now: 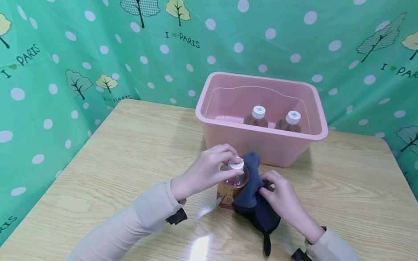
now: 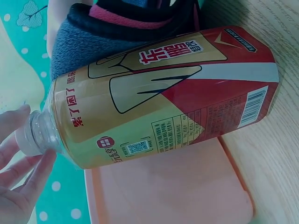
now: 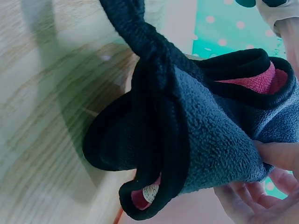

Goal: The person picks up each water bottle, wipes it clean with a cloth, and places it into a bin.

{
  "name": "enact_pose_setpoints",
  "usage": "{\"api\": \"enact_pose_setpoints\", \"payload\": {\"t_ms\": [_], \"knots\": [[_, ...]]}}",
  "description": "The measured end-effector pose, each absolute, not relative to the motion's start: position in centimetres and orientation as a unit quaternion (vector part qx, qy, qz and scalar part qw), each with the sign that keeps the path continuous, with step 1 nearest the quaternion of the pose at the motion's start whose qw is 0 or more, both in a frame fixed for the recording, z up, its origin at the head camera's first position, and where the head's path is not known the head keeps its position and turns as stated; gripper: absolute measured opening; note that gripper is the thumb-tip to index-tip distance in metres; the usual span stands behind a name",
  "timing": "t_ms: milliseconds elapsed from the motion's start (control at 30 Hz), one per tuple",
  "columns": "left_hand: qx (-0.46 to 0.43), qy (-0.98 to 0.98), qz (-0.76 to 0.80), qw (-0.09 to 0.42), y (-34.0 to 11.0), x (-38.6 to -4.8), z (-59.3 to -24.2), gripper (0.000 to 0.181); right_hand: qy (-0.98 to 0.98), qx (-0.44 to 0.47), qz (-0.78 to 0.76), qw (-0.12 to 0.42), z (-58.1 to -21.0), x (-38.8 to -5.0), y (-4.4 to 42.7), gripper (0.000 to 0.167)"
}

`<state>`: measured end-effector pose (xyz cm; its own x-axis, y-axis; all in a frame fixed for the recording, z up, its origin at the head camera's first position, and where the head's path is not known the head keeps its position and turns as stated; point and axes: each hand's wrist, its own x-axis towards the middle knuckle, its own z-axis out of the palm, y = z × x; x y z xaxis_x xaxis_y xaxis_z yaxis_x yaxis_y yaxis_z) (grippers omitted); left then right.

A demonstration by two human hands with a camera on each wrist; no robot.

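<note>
A drink bottle (image 1: 227, 193) with a red and tan label and white cap stands on the table before the pink bin. My left hand (image 1: 215, 165) pinches it around the cap; in the left wrist view, fingers (image 2: 39, 179) lie on both sides of the cap. Against the bottle's right side rests a dark blue fleecy cloth (image 1: 250, 186) with black edging, a pink inner face and a hanging loop. My right hand (image 1: 279, 194) pinches the bunched cloth between thumb and fingers. In the right wrist view, the cloth (image 3: 210, 135) covers much of the scene.
The pink plastic bin (image 1: 257, 142) stands at the back of the wooden table (image 1: 133, 150). Inside it are two bottles with white caps, a left one (image 1: 259, 113) and a right one (image 1: 293, 118). A green patterned curtain (image 1: 240, 27) hangs behind.
</note>
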<state>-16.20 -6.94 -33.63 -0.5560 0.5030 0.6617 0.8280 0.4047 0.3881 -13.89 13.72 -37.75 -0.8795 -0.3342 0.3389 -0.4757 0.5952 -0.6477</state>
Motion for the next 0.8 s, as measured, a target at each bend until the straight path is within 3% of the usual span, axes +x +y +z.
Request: {"api": "enact_pose_setpoints", "payload": {"t_ms": [800], "knots": [[-0.412,-0.804,-0.369,0.217,-6.9,-16.2,-33.8,0.015,-0.906,0.219,0.362,0.031,-41.5,-14.9,14.0,0.018]]}}
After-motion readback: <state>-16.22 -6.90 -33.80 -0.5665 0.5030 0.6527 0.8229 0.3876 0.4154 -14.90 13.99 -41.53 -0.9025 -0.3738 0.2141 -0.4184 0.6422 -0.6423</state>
